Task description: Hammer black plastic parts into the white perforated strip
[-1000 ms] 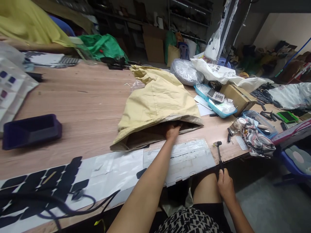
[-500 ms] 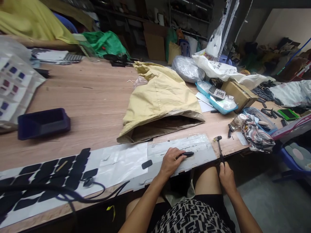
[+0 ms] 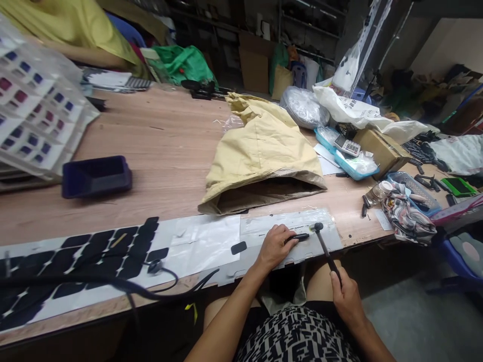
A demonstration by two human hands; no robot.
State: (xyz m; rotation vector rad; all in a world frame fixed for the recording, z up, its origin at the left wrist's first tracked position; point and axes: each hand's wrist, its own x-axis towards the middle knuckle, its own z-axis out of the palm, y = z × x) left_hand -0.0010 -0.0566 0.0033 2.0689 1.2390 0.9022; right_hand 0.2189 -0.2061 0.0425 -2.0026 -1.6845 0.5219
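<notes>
- While holding a hammer [image 3: 325, 250] in the right hand [image 3: 346, 295], also grips a small black piece [image 3: 301, 237] in the left hand [image 3: 273, 246].
- Has the right fingers curled all the way round the hammer, with its head at 11 o'clock from the fist.
- Has the left thumb and fingers pinched together on the black piece, with its free end poking out between 2 and 3 o'clock.
- Has the hammer's head just beside that end; cannot tell if touching.
- Has the left hand low over a gray board [image 3: 252, 239] near the table's [image 3: 169, 146] edge; cannot tell if resting on it.
- Shows a big yellow sack [image 3: 267, 146] at 12 o'clock from the left hand, lying with its mouth toward the board.
- Shows one flat black pad [image 3: 239, 248] at 9 o'clock from the left hand, and a purple box [image 3: 97, 177] farther off at 10 o'clock.
- Shows a bunched cloth [image 3: 407, 221] at 1 o'clock from the right hand.
</notes>
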